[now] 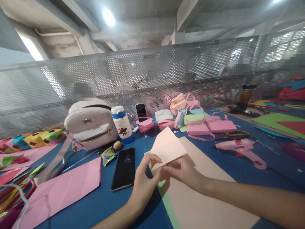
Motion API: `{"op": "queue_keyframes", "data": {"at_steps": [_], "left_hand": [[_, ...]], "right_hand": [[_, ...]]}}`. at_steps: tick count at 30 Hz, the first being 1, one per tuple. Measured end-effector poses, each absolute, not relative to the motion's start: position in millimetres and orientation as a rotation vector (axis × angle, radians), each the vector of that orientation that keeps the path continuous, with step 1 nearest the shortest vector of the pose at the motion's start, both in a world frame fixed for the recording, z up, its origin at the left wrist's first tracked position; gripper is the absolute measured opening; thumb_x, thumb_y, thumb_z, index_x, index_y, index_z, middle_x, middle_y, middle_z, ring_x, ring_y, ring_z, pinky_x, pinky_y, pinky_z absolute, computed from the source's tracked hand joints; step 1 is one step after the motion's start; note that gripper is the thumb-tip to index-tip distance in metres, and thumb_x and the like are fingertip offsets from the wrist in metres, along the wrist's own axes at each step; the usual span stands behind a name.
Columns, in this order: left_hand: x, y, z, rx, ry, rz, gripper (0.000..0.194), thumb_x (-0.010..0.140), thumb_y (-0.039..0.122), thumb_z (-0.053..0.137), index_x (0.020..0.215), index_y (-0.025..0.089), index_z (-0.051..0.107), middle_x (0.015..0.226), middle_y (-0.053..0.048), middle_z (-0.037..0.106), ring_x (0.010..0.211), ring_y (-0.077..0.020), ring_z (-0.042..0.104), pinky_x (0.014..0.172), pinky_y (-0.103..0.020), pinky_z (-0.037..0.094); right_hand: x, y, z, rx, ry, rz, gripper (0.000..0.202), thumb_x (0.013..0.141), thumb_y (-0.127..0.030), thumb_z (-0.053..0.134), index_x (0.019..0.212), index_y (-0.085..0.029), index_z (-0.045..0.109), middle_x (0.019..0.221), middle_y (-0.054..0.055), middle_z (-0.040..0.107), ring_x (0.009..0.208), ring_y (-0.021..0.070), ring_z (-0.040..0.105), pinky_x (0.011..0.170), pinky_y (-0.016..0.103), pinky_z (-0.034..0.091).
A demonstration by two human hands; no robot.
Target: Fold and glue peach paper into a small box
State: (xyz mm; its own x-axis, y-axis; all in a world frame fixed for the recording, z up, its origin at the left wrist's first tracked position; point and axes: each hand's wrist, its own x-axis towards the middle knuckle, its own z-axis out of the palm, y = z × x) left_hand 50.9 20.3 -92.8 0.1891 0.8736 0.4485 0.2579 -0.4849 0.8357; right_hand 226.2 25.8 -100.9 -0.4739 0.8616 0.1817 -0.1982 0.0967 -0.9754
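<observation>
A folded peach paper piece point(168, 144) is held up between both hands, over a large peach sheet point(202, 197) with a green sheet point(170, 208) under it. My left hand point(146, 178) pinches the lower left edge of the piece, thumb and fingers closed on it. At its lower right edge, my right hand point(188, 173) grips it too, the thumb tips nearly touching. Part of the right hand's fingers is hidden behind the paper.
A black phone point(123, 168) and pink sheet point(71, 187) lie left. Behind stand a backpack point(91, 124), bottle point(122, 125) and small paper bags point(197, 128). Right are a pink glue gun point(243, 149) and green paper point(276, 122). A perforated metal screen point(143, 73) crosses behind.
</observation>
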Motion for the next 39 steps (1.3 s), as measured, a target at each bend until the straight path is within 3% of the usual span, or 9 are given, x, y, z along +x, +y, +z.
{"op": "queue_keyframes", "data": {"at_steps": [11,21,28,34,39], "left_hand": [[51.3,21.2,-92.7,1.895,1.035,1.357,0.004,0.087,0.021,0.064,0.082,0.021,0.064,0.088,-0.003,0.063,0.091,-0.0207,0.062,0.084,-0.032,0.047],[51.7,20.1,-90.6,1.918,1.022,1.365,0.006,0.087,0.018,0.062,0.082,0.021,0.064,0.088,-0.003,0.063,0.09,-0.0207,0.062,0.084,-0.033,0.048],[51.7,21.0,-91.0,1.921,1.01,1.376,0.009,0.086,0.015,0.061,0.08,0.021,0.064,0.09,-0.003,0.062,0.093,-0.0201,0.062,0.085,-0.033,0.047],[51.7,19.7,-89.8,1.959,1.038,1.385,0.011,0.085,0.015,0.06,0.076,0.021,0.062,0.091,-0.003,0.063,0.092,-0.0207,0.064,0.084,-0.034,0.047],[49.4,20.1,-91.2,2.035,1.081,1.374,0.01,0.087,0.015,0.06,0.082,0.022,0.064,0.097,-0.004,0.065,0.099,-0.0227,0.063,0.089,-0.038,0.046]], "right_hand": [[226.8,24.8,-101.6,-0.707,-1.533,1.504,0.038,0.087,-0.052,0.071,0.111,-0.024,0.079,0.11,0.007,0.078,0.112,0.028,0.069,0.107,0.045,0.049],[226.8,25.4,-101.6,-0.699,-1.546,1.505,0.036,0.088,-0.052,0.069,0.112,-0.026,0.079,0.108,0.006,0.078,0.106,0.0266,0.071,0.104,0.044,0.05],[227.5,25.6,-101.0,-0.715,-1.567,1.477,0.033,0.091,-0.048,0.068,0.114,-0.026,0.078,0.11,0.006,0.078,0.113,0.0291,0.069,0.104,0.045,0.05],[227.3,25.4,-100.4,-0.746,-1.585,1.446,0.029,0.091,-0.047,0.068,0.103,-0.025,0.082,0.104,0.006,0.079,0.107,0.0283,0.071,0.102,0.043,0.051],[227.7,26.1,-100.0,-0.745,-1.616,1.385,0.03,0.091,-0.047,0.067,0.106,-0.025,0.081,0.104,0.006,0.079,0.107,0.0287,0.07,0.102,0.042,0.05]]}}
